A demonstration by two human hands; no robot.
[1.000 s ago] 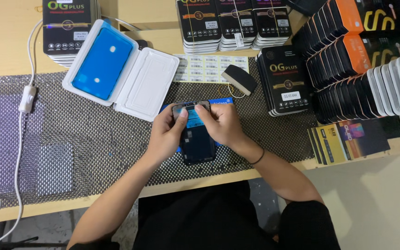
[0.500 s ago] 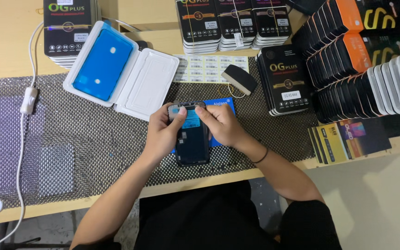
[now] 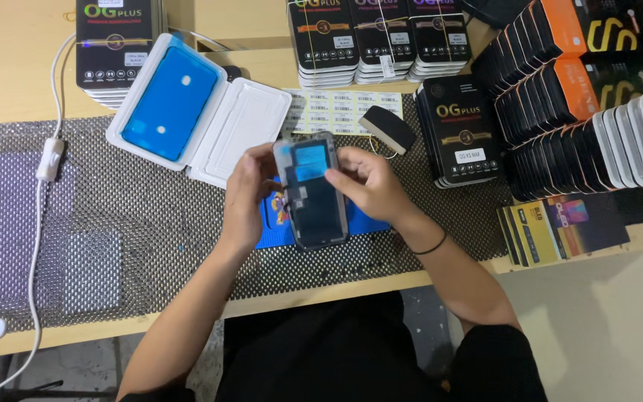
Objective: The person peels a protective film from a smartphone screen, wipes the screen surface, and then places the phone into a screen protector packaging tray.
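A black phone screen panel [image 3: 312, 195] with a blue film patch near its top is held upright over the mesh mat. My left hand [image 3: 245, 199] grips its left edge. My right hand [image 3: 364, 184] holds its right edge, with the fingers near the top. Under the panel a blue card [image 3: 273, 223] lies flat on the mat. Just to the upper left an open white hinged case [image 3: 241, 134] holds a blue adhesive frame [image 3: 170, 104] in one half.
A black mesh mat [image 3: 150, 223] covers the wooden table. Stacks of dark screen boxes [image 3: 459, 130] stand at the right and along the back. Also in view: a sheet of barcode labels [image 3: 340, 112], a small black pad [image 3: 386, 128], and a white cable with switch [image 3: 50, 160] at the left.
Both hands have lifted the screen panel from the blue card and raised it toward the camera, tilting it more upright. The blue card now shows beneath it.
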